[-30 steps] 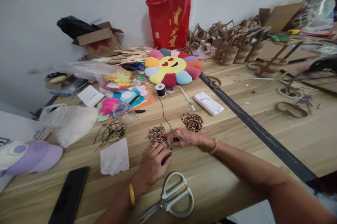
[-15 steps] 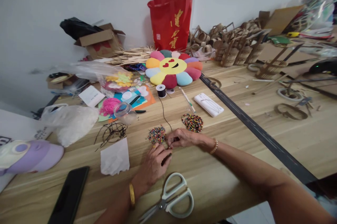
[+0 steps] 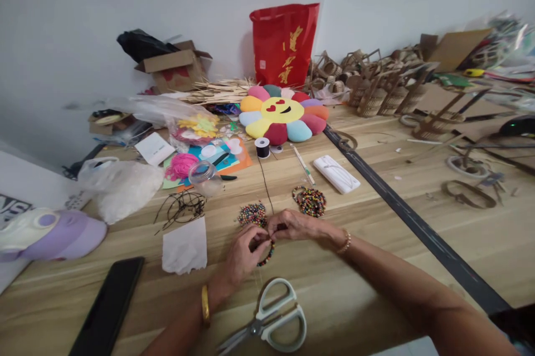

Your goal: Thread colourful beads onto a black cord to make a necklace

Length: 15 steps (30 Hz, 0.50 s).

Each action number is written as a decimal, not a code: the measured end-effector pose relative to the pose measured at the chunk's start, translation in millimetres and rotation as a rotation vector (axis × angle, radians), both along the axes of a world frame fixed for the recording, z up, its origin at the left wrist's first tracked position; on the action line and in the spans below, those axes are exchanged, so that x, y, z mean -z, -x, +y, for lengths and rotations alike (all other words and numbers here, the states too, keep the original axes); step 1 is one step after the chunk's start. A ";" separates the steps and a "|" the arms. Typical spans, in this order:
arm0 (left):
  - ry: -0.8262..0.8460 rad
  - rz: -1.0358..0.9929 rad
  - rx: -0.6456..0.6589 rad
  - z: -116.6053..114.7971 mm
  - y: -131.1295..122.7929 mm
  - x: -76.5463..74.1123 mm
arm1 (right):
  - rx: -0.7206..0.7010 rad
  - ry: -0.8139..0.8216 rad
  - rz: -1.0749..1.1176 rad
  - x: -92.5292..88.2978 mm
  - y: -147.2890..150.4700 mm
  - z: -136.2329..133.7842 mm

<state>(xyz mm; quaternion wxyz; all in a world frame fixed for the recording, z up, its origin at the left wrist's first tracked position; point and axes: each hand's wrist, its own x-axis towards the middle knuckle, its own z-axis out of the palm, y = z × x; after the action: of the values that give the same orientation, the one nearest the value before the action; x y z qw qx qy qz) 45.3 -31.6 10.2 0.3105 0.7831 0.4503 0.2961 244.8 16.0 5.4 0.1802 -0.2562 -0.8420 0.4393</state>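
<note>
A short string of coloured beads hangs in a curve below my fingertips. My left hand pinches it near its upper end, thumb and forefinger together. Close against them, the fingers of my right hand are pinched at the same spot, where the black cord comes in; the exact grip is too small to see. Just beyond my left hand lies a heap of loose beads. Finished-looking bead strands are coiled beyond my right hand. The black cord runs back to a spool.
Scissors with pale handles lie in front of me. To the left are a torn white paper, a phone, tangled dark cord and a clear jar. A white power bank and a flower cushion are farther back.
The bead string now shows below my fingers, where my left hand hid it before. Both hands stay together, fingertips slightly raised. The whole view has shifted a little.
</note>
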 end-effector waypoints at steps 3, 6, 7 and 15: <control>0.125 -0.064 -0.031 1.5 -0.1 3.9 | 0.005 -0.014 0.007 -2.6 2.2 -2.8; 0.201 -0.115 -0.060 3.1 -0.2 5.9 | 0.009 -0.003 0.016 -3.8 3.2 -4.6; 0.212 -0.127 -0.066 3.7 -0.2 5.9 | 0.017 0.008 0.011 -4.3 3.4 -5.2; 0.288 -0.134 -0.052 5.9 -3.3 7.3 | 0.062 0.100 -0.035 -11.4 6.0 -8.4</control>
<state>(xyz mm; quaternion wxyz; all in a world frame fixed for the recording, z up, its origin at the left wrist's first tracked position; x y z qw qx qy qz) 48.6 -25.8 2.9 0.4412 0.6968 0.4866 0.2881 238.8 7.6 16.8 0.1658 -0.2985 -0.8136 0.4706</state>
